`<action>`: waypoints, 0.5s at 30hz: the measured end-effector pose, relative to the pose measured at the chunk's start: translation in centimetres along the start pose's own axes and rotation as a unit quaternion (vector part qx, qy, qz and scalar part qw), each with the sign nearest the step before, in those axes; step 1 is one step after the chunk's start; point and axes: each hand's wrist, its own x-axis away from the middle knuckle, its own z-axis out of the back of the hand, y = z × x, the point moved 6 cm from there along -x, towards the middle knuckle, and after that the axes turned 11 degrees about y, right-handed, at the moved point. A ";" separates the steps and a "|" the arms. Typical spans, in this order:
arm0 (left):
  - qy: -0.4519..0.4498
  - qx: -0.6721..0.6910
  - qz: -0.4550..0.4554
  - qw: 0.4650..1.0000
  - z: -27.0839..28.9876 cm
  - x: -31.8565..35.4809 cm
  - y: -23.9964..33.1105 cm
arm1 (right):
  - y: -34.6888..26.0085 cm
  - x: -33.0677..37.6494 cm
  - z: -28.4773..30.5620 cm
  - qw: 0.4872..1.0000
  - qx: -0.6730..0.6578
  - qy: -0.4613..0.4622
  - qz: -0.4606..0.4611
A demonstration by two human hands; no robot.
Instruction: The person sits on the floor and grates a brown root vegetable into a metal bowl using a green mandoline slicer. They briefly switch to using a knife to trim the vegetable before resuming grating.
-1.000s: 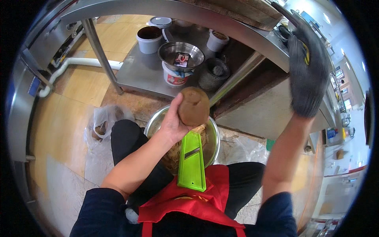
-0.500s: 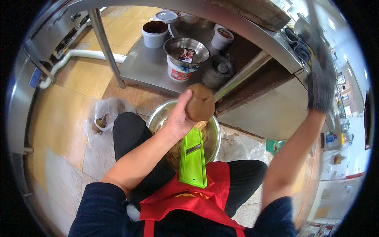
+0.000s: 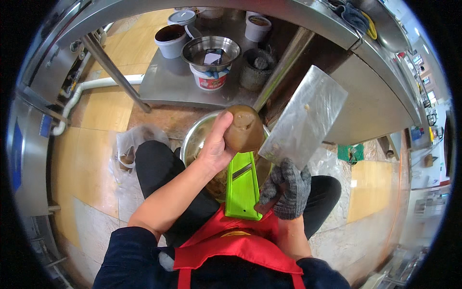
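Observation:
My bare left hand (image 3: 215, 153) grips a brown, rounded root vegetable (image 3: 244, 129) above a steel bowl (image 3: 190, 137). In a grey knit glove, my right hand (image 3: 291, 189) is closed around the handle of a cleaver (image 3: 308, 115). The cleaver's broad blade points up and away, just right of the vegetable. A green slicer (image 3: 243, 192) with a slanted metal blade leans from the bowl toward my red apron (image 3: 236, 250). Pale shreds lie in the bowl, partly hidden by my left arm and the slicer.
A plastic bag (image 3: 126, 154) with brown lumps inside lies left of my knee. Under the steel table (image 3: 202, 12), a low shelf (image 3: 159, 91) holds white buckets, a steel basin (image 3: 211, 50) with a phone in it, and a stone mortar (image 3: 255, 72).
My right hand, raised at the table's edge before, has come down beside the bowl with the cleaver. The left hand still holds the vegetable, in nearly the same place.

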 end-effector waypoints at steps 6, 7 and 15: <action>-0.010 -0.017 -0.021 1.000 0.6 -0.4 -0.5 | 1.7 -2.0 -1.3 0.999 -0.014 -0.024 -0.039; -0.016 -0.024 -0.026 0.999 0.6 -0.4 -0.4 | 1.6 -2.1 -1.6 0.998 -0.018 -0.030 -0.046; 0.002 -0.041 -0.096 0.994 0.2 0.3 0.5 | 0.8 -2.6 -2.3 0.996 0.000 -0.064 -0.064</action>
